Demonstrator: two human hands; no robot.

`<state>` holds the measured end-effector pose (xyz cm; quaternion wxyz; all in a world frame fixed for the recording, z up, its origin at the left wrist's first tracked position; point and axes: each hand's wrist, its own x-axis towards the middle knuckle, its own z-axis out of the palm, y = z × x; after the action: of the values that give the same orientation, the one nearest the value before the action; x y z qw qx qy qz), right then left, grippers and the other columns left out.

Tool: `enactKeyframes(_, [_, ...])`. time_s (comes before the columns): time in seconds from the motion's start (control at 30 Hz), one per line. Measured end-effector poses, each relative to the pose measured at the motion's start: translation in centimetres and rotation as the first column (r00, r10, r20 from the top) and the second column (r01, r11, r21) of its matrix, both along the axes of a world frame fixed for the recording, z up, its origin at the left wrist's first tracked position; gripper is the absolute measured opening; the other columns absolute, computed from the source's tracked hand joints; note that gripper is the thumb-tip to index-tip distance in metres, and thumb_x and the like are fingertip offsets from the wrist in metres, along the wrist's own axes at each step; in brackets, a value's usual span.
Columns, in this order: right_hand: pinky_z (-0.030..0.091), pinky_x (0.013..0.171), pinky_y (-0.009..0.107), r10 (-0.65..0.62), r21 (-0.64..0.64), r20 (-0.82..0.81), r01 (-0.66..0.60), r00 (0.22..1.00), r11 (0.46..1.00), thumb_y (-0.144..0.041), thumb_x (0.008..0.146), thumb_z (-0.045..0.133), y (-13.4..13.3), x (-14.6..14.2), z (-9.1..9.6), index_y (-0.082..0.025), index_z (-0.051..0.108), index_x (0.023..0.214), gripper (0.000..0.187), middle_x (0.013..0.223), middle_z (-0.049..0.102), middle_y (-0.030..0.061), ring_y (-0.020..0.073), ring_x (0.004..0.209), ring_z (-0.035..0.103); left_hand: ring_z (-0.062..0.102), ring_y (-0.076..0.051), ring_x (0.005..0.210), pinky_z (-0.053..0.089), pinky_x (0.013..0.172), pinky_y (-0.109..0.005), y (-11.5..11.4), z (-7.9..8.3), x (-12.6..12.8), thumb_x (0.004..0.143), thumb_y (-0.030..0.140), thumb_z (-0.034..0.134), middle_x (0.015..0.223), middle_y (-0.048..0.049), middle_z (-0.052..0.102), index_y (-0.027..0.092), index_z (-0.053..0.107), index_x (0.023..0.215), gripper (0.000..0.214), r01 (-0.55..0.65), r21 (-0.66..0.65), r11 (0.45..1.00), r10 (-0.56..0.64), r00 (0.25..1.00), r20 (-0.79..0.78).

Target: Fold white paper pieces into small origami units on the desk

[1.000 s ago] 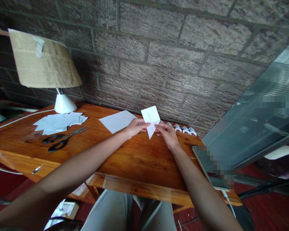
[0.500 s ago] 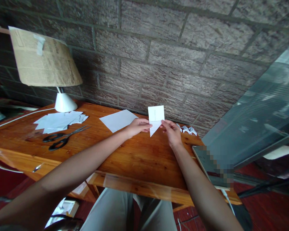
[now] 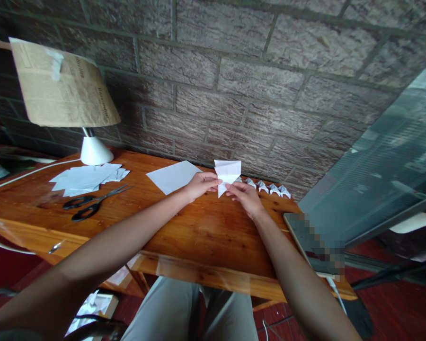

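A partly folded piece of white paper (image 3: 228, 169) is held up above the desk, its upper part squarish and its lower end a point. My left hand (image 3: 203, 185) pinches its left edge between thumb and fingers. On the lower right side, my right hand (image 3: 245, 195) is closed on the same paper, thumb against the fold. Behind my right hand stands a row of several small folded paper shapes (image 3: 262, 186). A flat white sheet (image 3: 173, 177) lies just left of my left hand.
On the left of the wooden desk (image 3: 213, 237) are a stack of paper pieces (image 3: 85, 178), black-handled scissors (image 3: 88, 206) and a lamp (image 3: 95, 150). A tablet-like device (image 3: 305, 241) with a cable lies at the right edge. A brick wall (image 3: 206, 85) rises behind.
My right hand has moved left and inward along the paper. The paper's upper part has bent and tilted, and more of the folded shapes now show behind my right hand.
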<state>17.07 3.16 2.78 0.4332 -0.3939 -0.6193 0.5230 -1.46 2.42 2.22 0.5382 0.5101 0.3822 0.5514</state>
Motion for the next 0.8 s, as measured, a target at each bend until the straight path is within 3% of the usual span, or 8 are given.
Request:
enactKeyframes(0.13, [0.043, 0.059, 0.023, 0.131, -0.059, 0.107, -0.125, 0.986, 0.990, -0.045, 0.068, 0.075, -0.40, -0.31, -0.31, -0.017, 0.073, 0.077, 0.029, 0.077, 0.072, 0.0047, 0.0120, 0.066, 0.063, 0.064, -0.014, 0.069, 0.053, 0.074, -0.033, 0.09, -0.11, -0.01, 0.059, 0.041, 0.083, 0.082, -0.0060, 0.072, 0.013, 0.071, 0.086, 0.040, -0.021, 0.013, 1.000, 0.021, 1.000, 0.003])
enactKeyframes(0.8, [0.043, 0.057, 0.020, 0.210, -0.127, 0.137, -0.193, 0.968, 0.973, -0.040, 0.070, 0.074, -0.75, -0.69, -0.68, -0.015, 0.071, 0.080, 0.027, 0.081, 0.073, 0.0069, 0.0110, 0.068, 0.062, 0.066, -0.015, 0.070, 0.052, 0.073, -0.031, -0.18, 0.08, 0.13, 0.057, 0.040, 0.085, 0.080, -0.0063, 0.072, 0.013, 0.071, 0.084, 0.040, 0.011, -0.082, 0.997, -0.006, 0.998, 0.056])
